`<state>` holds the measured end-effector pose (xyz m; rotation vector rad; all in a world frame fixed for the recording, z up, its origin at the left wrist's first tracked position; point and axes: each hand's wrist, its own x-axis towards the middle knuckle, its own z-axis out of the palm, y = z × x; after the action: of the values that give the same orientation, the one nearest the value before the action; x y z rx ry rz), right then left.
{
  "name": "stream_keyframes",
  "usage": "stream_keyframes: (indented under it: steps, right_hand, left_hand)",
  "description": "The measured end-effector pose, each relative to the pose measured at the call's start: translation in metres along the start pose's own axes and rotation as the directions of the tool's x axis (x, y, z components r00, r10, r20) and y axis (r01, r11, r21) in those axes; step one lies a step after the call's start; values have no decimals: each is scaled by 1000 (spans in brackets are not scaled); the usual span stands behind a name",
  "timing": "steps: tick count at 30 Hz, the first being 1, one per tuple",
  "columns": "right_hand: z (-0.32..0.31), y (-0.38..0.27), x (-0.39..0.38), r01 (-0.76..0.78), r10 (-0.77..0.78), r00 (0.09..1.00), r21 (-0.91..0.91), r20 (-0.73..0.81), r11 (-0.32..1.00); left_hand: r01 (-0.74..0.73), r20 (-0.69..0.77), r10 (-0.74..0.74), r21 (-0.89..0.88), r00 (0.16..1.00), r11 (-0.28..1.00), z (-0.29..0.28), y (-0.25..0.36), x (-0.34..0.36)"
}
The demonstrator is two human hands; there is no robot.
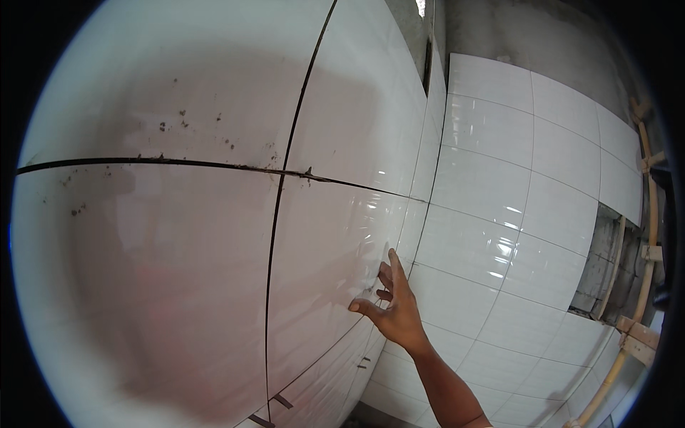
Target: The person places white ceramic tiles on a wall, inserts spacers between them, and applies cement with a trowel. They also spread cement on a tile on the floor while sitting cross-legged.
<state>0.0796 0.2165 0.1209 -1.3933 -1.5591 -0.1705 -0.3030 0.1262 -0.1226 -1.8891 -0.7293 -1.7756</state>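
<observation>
My right hand (389, 299) rises from the lower right with its fingers spread, the fingertips on or very close to a large glossy white tile (328, 242) on the wall ahead, near the inner corner. Dark joints (284, 173) cross between this tile and its neighbours, with grey specks (182, 121) and bits of dark material along them. Below, thin dark strips (282, 401) stick out from the lower joints. My left hand is not in view.
An adjoining wall of white tiles (485, 185) stands at the right, bare grey render (542, 32) above it. It has a rough rectangular recess (599, 264). Yellowish poles with blocks (649, 214) run up the far right. A narrow dark gap (428, 60) shows high near the corner.
</observation>
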Motion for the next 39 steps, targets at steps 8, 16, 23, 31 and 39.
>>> stream_keyframes:
  steps: [8, 16, 23, 31, 39]
  right_hand:
    - [0, -9, -1, -23, 23, 1000, -38, -16, 999]
    - [1, -6, -6, -19, 16, 999, -77, -37, 997]
    - [-2, 7, -7, 70, -72, 997, -91, -16, 993]
    - [-5, 119, -108, 4, -111, 954, 356, 280, 934]
    - [6, 341, -417, -306, 295, 419, -172, 859, 936]
  left_hand:
    - [-51, 19, 51, -2, 999, 999, -1, -2, 9]
    - [-103, 106, 83, 204, 991, 974, 3, -2, -1]
    - [65, -9, -65, 258, 998, 964, 5, 21, 25]
    - [566, -40, -564, 75, 825, 821, -8, 78, 0]
    - [815, 199, -856, 267, 476, 515, -36, 169, -158]
